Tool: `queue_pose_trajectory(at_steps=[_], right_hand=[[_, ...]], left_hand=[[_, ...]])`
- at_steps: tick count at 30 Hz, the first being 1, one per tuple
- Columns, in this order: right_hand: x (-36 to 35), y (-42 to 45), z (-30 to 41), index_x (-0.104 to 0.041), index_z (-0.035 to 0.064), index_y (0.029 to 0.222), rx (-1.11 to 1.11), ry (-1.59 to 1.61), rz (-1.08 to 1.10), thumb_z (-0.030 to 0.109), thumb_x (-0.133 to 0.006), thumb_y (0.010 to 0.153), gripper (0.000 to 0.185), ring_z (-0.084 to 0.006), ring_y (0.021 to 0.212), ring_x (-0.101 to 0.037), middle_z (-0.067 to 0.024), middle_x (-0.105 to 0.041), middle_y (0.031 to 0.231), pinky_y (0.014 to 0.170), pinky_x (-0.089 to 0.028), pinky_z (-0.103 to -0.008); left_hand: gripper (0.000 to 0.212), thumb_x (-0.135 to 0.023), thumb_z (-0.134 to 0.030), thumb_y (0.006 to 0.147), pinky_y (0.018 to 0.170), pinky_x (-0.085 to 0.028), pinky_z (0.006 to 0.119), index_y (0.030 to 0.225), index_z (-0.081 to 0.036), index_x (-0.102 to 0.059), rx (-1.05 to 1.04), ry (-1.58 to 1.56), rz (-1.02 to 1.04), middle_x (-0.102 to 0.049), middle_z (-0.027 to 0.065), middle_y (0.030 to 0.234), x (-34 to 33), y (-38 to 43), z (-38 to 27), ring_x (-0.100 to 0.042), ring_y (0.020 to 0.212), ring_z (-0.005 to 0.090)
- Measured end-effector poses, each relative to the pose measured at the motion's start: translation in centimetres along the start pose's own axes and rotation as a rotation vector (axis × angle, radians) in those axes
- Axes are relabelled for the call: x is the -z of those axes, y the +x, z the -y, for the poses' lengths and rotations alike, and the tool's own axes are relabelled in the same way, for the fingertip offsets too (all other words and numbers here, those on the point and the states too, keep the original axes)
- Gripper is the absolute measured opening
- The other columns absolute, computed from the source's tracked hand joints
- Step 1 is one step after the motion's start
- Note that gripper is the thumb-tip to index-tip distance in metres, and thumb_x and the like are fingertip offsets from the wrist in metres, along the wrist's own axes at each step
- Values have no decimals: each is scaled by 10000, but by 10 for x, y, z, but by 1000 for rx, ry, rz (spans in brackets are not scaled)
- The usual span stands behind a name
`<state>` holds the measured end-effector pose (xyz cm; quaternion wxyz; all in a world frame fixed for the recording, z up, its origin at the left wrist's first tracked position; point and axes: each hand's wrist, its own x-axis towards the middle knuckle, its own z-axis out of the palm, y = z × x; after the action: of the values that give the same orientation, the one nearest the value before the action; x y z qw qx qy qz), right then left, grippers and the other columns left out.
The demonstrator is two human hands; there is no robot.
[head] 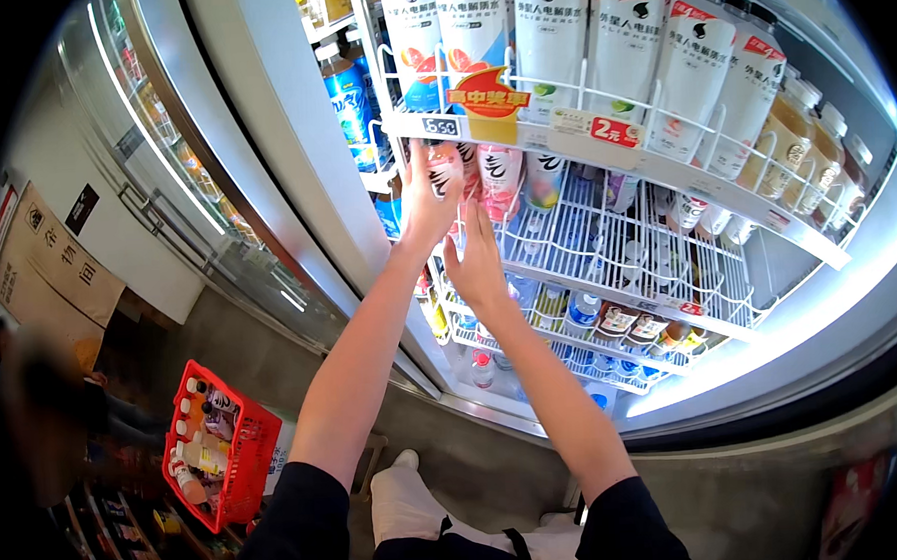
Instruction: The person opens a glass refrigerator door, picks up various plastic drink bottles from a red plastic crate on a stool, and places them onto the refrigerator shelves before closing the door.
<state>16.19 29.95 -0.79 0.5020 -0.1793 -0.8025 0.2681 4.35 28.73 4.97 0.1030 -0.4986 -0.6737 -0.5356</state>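
In a lit drinks fridge, my left hand is at a pink bottle on the second visible shelf, under the price rail, with its fingers around the bottle's left side. My right hand is just right of it and lower, fingers extended upward and close together against the front of the pink bottles; whether it grips anything cannot be told. Another pink bottle stands to the right, then a clear bottle with coloured contents. The wire shelf slopes below them.
White-labelled bottles fill the shelf above, behind a wire guard. Lower racks hold water bottles and other drinks. A red basket with several bottles stands at lower left. The fridge door frame is left of my arms. A blurred person is at far left.
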Motion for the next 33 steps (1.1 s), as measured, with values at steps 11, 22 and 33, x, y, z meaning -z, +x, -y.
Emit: queue_pose_trajectory(at_steps=[11, 22, 33], right_hand=[[236, -184, 65, -532, -80, 1269, -278, -655, -798, -48, -519, 920, 351, -290, 1295, -464, -179, -558, 1316, 1099, -323, -397], [405, -402, 278, -178, 224, 1539, -967, -2320, -701, 407, -509, 973, 680, -535, 1366, -229, -183, -198, 1565, 1056, -237, -675], [350, -383, 333, -115, 233, 1547, -1154, -1974, -448, 249, -695, 848, 909, -551, 1393, -105, -185, -86, 1588, 1069, -241, -669]], left_hand=[[447, -644, -129, 907, 883, -522, 366, 1284, 50, -484, 290, -522, 298, -563, 206, 1224, -6, -224, -39, -600, 1101, 274], [252, -598, -136, 946, 730, -550, 260, 1118, 48, -612, 372, -877, 992, -691, 123, 933, 63, -289, -29, -684, 850, 152], [265, -612, -178, 935, 727, -554, 315, 1053, 58, -635, 353, -1047, 1352, -709, 173, 885, 152, -323, -130, -705, 799, 222]])
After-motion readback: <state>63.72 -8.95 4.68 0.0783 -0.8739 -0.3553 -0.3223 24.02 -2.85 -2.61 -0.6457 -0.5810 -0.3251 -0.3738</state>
